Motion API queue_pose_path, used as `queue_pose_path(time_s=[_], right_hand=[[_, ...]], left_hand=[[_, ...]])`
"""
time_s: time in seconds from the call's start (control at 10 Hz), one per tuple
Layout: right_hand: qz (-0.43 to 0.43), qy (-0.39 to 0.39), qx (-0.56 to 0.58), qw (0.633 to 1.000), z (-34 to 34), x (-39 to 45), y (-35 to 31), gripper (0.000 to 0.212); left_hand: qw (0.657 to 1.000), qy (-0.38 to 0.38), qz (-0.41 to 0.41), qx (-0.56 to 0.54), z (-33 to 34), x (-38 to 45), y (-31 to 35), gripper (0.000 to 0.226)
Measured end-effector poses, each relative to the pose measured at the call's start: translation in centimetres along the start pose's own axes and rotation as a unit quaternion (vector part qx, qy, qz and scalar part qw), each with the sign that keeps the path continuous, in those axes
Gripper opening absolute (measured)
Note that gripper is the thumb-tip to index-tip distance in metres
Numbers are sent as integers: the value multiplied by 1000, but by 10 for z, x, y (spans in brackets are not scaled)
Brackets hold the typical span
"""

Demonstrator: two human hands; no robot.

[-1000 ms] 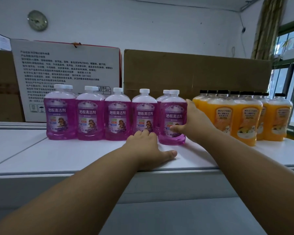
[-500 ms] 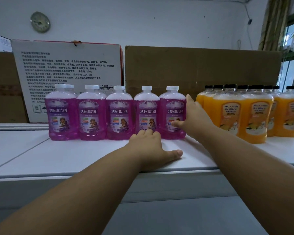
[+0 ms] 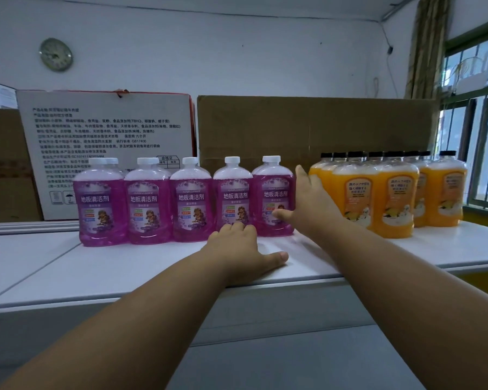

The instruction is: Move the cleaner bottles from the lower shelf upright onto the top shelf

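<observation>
Several purple cleaner bottles with white caps stand upright in a row on the white top shelf, with more of them behind. My right hand is on the rightmost purple bottle: the thumb lies on its front label and the fingers reach up along its right side. That bottle stands upright in line with the others. My left hand rests palm down on the shelf just in front of the row and holds nothing. The lower shelf is out of sight.
A group of orange bottles with black caps stands close to the right of my right hand. A white printed carton and a brown cardboard box line the back. A window is at the right.
My right hand has pushed the rightmost purple bottle back from the front into line with the row. My left hand has stayed flat on the shelf.
</observation>
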State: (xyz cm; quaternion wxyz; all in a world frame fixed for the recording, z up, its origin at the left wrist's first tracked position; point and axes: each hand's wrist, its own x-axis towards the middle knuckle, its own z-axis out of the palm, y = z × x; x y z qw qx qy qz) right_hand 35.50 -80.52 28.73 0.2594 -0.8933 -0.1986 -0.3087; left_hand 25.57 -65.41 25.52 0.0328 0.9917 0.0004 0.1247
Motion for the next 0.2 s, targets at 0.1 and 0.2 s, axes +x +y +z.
queue_pose_path(time_s=[0.1, 0.2], right_hand=[[-49, 33, -32, 998, -21, -18, -2, 101], [-92, 53, -66, 992, -41, -42, -5, 84]], left_hand=[[999, 30, 8, -12, -5, -7, 2, 82], [993, 112, 25, -20, -11, -20, 6, 57]])
